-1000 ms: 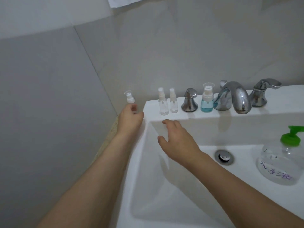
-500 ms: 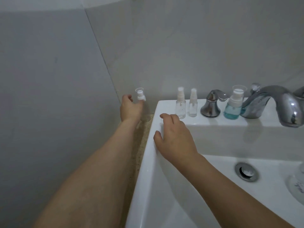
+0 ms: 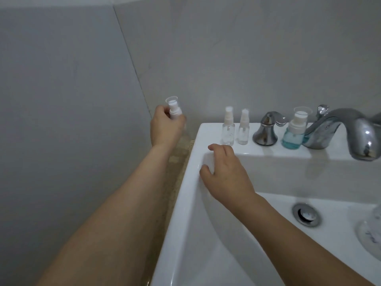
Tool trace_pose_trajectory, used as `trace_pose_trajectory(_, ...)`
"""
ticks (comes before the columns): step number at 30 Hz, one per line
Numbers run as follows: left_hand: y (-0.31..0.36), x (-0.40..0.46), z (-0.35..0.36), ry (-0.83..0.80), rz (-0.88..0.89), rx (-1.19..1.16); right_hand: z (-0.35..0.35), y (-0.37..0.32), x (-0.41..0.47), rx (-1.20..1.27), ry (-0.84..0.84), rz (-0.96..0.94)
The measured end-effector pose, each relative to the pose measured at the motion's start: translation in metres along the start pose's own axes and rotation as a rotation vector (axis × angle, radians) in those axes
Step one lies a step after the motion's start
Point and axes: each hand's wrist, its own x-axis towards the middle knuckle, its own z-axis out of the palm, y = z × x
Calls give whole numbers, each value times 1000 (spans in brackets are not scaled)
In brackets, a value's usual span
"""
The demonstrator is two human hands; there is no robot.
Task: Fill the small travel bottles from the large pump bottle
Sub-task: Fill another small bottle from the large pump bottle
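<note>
A white sink (image 3: 186, 182) fills the lower right of the head view and serves as the landmark; two bare forearms reach toward its back left corner. Four small travel bottles are in view: one small spray bottle (image 3: 174, 109) with a clear cap is gripped in the left hand (image 3: 166, 127), whose fingers curl round its body, held upright in the air just off the sink's left edge, above a speckled counter strip (image 3: 179, 159); two clear spray bottles, a taller one (image 3: 228, 129) and a shorter one (image 3: 243, 129), stand upright side by side on the sink's back ledge; a fourth, a blue-filled bottle (image 3: 293, 133), stands further right on the same ledge. One chrome tap handle (image 3: 267, 130) stands on the ledge between the clear pair and the blue bottle; one chrome spout (image 3: 348, 131) curves forward to the right of the blue bottle; one round drain (image 3: 306, 215) sits in the basin floor. The large pump bottle (image 3: 371, 234) shows only as a blurred clear sliver at the frame's right edge, inside the basin. The right hand (image 3: 224, 174) holds nothing; its loosely curled fingers rest on the sink's inner back left corner, just in front of the taller clear bottle. Compared with half a second ago, the left hand has turned so the held bottle stands higher and more upright above its fist; the right hand stays in the same corner; the bottles on the ledge have not moved.
</note>
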Motion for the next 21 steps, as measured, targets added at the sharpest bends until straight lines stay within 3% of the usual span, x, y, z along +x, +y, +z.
trace_pose_trajectory(5, 51, -44, -32, -89, 97, -122, -29, 6, -22, 19, -26, 29)
trace_pose_trajectory(9, 79, -89, -40, -223, 74, -206, -59, 27, -46, 86, -101, 96)
trace_pose_trajectory(12, 85, -115, -31, -365, -19, -235, -80, 49, -59, 130, -207, 159)
trace_pose_trajectory(16, 80, -135, -3, -631, -301, -223, -93, 79, -72, 149, -234, 238)
trace_pose_trajectory(21, 58, -148, 28, -719, -392, -268, -96, 102, -62, 72, -286, 290)
